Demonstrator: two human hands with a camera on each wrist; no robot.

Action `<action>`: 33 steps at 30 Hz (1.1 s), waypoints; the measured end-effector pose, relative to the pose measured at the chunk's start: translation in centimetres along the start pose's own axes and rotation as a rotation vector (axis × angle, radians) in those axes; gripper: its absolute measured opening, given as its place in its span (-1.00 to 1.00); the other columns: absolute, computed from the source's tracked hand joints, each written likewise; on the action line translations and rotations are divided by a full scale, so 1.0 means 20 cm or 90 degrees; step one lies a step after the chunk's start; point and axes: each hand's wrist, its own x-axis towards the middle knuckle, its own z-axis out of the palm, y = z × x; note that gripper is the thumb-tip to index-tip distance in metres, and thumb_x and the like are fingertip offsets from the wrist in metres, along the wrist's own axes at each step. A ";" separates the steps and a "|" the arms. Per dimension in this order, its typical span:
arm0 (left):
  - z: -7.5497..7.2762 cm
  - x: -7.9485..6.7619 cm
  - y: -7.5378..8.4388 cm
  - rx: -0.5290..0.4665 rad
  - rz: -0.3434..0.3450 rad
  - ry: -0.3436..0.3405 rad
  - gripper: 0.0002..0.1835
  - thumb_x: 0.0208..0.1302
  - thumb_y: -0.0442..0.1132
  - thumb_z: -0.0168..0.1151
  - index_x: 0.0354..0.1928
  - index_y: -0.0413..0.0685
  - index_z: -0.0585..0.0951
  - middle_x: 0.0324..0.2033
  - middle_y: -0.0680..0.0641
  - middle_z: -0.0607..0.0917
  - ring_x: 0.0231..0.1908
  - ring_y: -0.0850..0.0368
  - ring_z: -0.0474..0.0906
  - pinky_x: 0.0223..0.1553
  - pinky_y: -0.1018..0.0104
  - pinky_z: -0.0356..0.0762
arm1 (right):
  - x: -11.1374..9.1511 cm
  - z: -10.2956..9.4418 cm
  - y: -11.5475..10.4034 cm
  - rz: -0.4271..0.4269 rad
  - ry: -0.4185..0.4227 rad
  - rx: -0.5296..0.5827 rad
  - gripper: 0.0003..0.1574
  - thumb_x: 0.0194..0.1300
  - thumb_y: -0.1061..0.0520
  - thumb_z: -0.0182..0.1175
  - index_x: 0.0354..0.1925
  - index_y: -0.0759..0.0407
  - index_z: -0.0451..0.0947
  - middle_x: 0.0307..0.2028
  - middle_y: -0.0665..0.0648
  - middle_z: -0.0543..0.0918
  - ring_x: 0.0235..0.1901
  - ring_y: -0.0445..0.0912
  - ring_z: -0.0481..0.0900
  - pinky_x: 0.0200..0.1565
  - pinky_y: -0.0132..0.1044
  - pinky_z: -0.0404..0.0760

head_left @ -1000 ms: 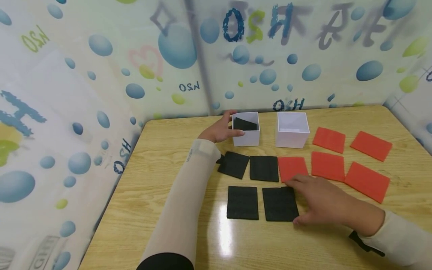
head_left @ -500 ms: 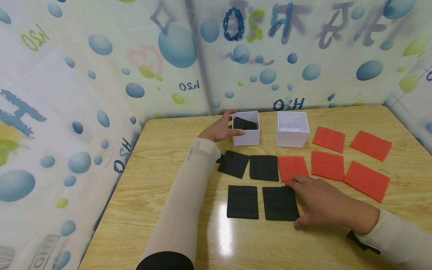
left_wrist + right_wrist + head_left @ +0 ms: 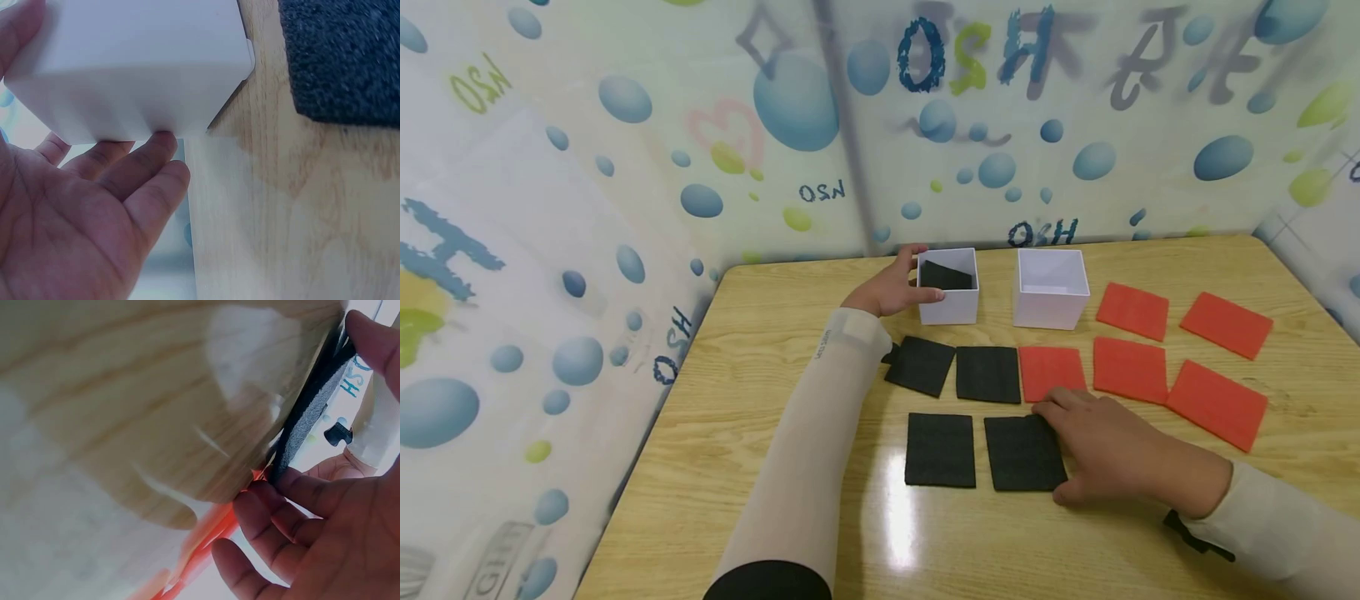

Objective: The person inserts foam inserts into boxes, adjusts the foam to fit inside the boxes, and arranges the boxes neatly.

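At the back of the table my left hand (image 3: 889,287) holds a white box (image 3: 948,310), thumb across its front and fingers along its left side. A black foam piece (image 3: 945,276) leans inside that box. In the left wrist view, fingertips press against the white wall (image 3: 131,94). My right hand (image 3: 1116,454) pinches a black foam square (image 3: 1022,454) in the front row by its edges, thumb at the near side and index finger at the far side. The right wrist view shows this foam (image 3: 309,419) edge-on between thumb and fingers, close over the table.
Another white box (image 3: 1048,308) stands to the right of the held one. More black foam squares (image 3: 940,450) lie left of my right hand. Several red foam pieces (image 3: 1129,368) are spread on the right, one (image 3: 1051,372) just beyond my right fingertips. A patterned wall borders the table.
The right wrist and sleeve have shifted slightly left, while the fingers stay at the black foam square. My left hand and the boxes have not moved.
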 end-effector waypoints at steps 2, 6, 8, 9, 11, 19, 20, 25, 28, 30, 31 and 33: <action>0.00 0.00 0.00 0.001 0.000 0.001 0.12 0.30 0.21 0.46 0.66 0.27 -0.09 0.67 -0.14 0.05 0.58 -0.17 0.21 0.54 -0.16 0.22 | 0.00 0.00 0.00 0.003 -0.001 0.004 0.26 -0.22 -0.41 0.66 0.31 0.20 0.50 0.14 0.08 0.57 0.05 0.01 0.57 0.03 0.07 0.67; 0.00 -0.01 0.00 -0.003 0.000 -0.001 0.13 0.30 0.22 0.46 0.67 0.28 -0.09 0.67 -0.13 0.04 0.58 -0.16 0.20 0.54 -0.15 0.22 | -0.01 0.00 0.00 0.011 -0.001 0.017 0.23 -0.20 -0.36 0.67 0.32 0.20 0.49 0.13 0.08 0.57 0.05 0.00 0.57 0.06 0.09 0.67; 0.00 -0.01 0.01 -0.007 -0.001 -0.003 0.14 0.29 0.22 0.46 0.67 0.28 -0.10 0.67 -0.13 0.03 0.58 -0.16 0.20 0.54 -0.14 0.23 | -0.01 -0.01 -0.01 0.014 0.002 0.024 0.22 -0.20 -0.32 0.67 0.32 0.21 0.47 0.13 0.08 0.57 0.05 -0.01 0.57 0.07 0.09 0.66; 0.00 -0.01 0.01 -0.006 -0.002 -0.003 0.13 0.30 0.22 0.46 0.67 0.28 -0.10 0.67 -0.13 0.03 0.58 -0.16 0.20 0.53 -0.15 0.23 | -0.01 -0.01 -0.01 0.015 0.004 0.029 0.22 -0.19 -0.31 0.67 0.33 0.21 0.47 0.13 0.08 0.57 0.06 -0.01 0.57 0.08 0.09 0.66; 0.00 -0.01 0.01 -0.006 -0.003 -0.002 0.13 0.30 0.21 0.46 0.67 0.28 -0.09 0.67 -0.13 0.04 0.58 -0.16 0.20 0.54 -0.15 0.22 | -0.01 -0.01 -0.01 0.018 0.007 0.048 0.22 -0.19 -0.27 0.67 0.34 0.22 0.44 0.15 0.09 0.58 0.06 -0.02 0.57 0.09 0.10 0.66; 0.00 -0.02 0.01 -0.007 -0.002 0.001 0.13 0.29 0.22 0.47 0.67 0.27 -0.08 0.67 -0.15 0.04 0.58 -0.18 0.19 0.54 -0.18 0.20 | -0.01 -0.02 0.02 0.050 0.008 0.156 0.22 -0.10 -0.09 0.67 0.41 0.26 0.31 0.29 0.20 0.56 0.20 0.06 0.56 0.25 0.18 0.59; 0.00 -0.02 0.01 -0.009 -0.002 0.000 0.14 0.29 0.22 0.47 0.67 0.27 -0.08 0.67 -0.15 0.04 0.59 -0.18 0.19 0.54 -0.18 0.20 | -0.01 -0.02 0.02 0.054 0.007 0.169 0.22 -0.08 -0.07 0.67 0.41 0.27 0.30 0.31 0.21 0.55 0.22 0.07 0.56 0.27 0.19 0.57; 0.00 -0.01 0.00 -0.018 0.000 -0.001 0.14 0.29 0.22 0.47 0.67 0.26 -0.08 0.67 -0.15 0.03 0.58 -0.19 0.20 0.54 -0.17 0.21 | -0.01 -0.04 0.03 0.058 0.003 0.244 0.24 -0.04 -0.03 0.66 0.46 0.31 0.25 0.35 0.28 0.52 0.23 0.11 0.55 0.28 0.21 0.56; 0.00 -0.01 0.00 -0.017 0.001 -0.001 0.13 0.29 0.21 0.47 0.67 0.26 -0.09 0.68 -0.15 0.02 0.58 -0.19 0.19 0.54 -0.17 0.21 | -0.01 -0.04 0.04 0.067 0.000 0.291 0.25 -0.02 -0.02 0.66 0.48 0.29 0.24 0.32 0.27 0.52 0.20 0.10 0.56 0.22 0.16 0.61; 0.00 -0.01 0.00 -0.016 0.002 -0.001 0.13 0.30 0.20 0.46 0.67 0.27 -0.09 0.67 -0.15 0.03 0.59 -0.19 0.18 0.54 -0.17 0.20 | -0.01 -0.05 0.05 0.069 0.004 0.320 0.25 0.00 0.00 0.65 0.50 0.29 0.22 0.29 0.26 0.53 0.18 0.11 0.56 0.19 0.14 0.63; 0.00 -0.01 0.00 -0.016 0.003 -0.001 0.12 0.30 0.20 0.46 0.67 0.27 -0.09 0.67 -0.15 0.03 0.59 -0.19 0.18 0.54 -0.17 0.19 | -0.01 -0.05 0.05 0.070 0.008 0.330 0.25 0.01 0.01 0.65 0.51 0.28 0.22 0.28 0.26 0.53 0.17 0.11 0.56 0.18 0.13 0.63; 0.00 -0.01 0.00 -0.015 0.004 -0.001 0.12 0.30 0.20 0.46 0.66 0.27 -0.09 0.67 -0.15 0.03 0.59 -0.19 0.18 0.54 -0.17 0.19 | -0.01 -0.06 0.05 0.066 0.021 0.344 0.23 0.03 0.03 0.64 0.51 0.26 0.21 0.27 0.26 0.53 0.17 0.12 0.55 0.18 0.14 0.64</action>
